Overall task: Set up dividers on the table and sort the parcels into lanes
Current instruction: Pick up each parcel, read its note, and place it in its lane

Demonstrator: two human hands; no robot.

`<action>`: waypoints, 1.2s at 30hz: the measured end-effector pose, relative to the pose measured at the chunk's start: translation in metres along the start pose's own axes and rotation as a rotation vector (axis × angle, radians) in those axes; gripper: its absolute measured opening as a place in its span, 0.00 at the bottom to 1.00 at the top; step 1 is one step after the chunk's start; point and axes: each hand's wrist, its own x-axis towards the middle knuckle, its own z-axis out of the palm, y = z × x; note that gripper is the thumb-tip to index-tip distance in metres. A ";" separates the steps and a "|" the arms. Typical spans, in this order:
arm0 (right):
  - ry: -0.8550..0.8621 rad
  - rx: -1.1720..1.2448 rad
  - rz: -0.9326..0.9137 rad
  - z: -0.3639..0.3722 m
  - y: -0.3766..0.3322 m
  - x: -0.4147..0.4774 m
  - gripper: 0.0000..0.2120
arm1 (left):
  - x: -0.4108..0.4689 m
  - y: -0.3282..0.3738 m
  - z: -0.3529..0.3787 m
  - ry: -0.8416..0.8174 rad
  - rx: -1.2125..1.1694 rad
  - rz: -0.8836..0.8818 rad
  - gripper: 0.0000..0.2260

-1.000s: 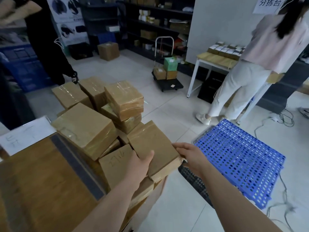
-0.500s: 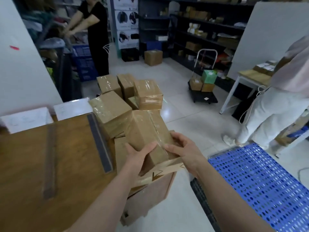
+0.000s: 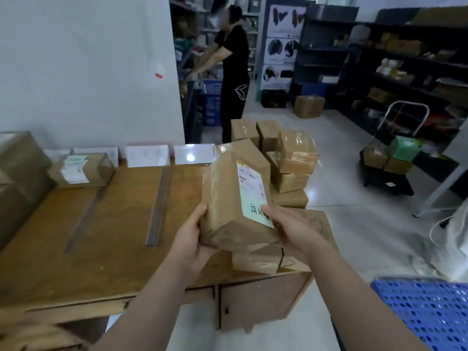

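From the head camera, both hands grip one taped brown parcel [image 3: 228,198] above the right end of the wooden table [image 3: 114,236]. The left hand [image 3: 192,239] curls round its near left corner, and the right hand [image 3: 291,229] clasps the lower right edge, thumb on the pale label [image 3: 253,191]. Two dark divider strips [image 3: 158,206] lie on the table to the left. More parcels [image 3: 293,158] are piled just behind and under the held one. Another labelled parcel [image 3: 81,169] sits at the far left, near white cards [image 3: 147,155] along the back edge.
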 end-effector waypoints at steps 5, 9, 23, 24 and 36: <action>-0.042 -0.110 -0.030 0.047 -0.004 0.024 0.12 | -0.016 0.034 -0.036 0.126 0.235 0.156 0.18; -0.055 -0.151 -0.031 0.097 -0.007 0.038 0.10 | -0.024 0.062 -0.069 0.232 0.451 0.236 0.18; -0.121 -0.219 -0.057 0.310 0.003 0.074 0.05 | -0.056 0.194 -0.230 0.219 0.591 0.157 0.26; -0.124 -0.215 -0.060 0.321 0.005 0.077 0.06 | -0.057 0.202 -0.239 0.243 0.574 0.151 0.24; -0.230 -0.280 -0.072 0.436 -0.008 0.139 0.13 | -0.042 0.279 -0.316 0.452 0.539 0.198 0.15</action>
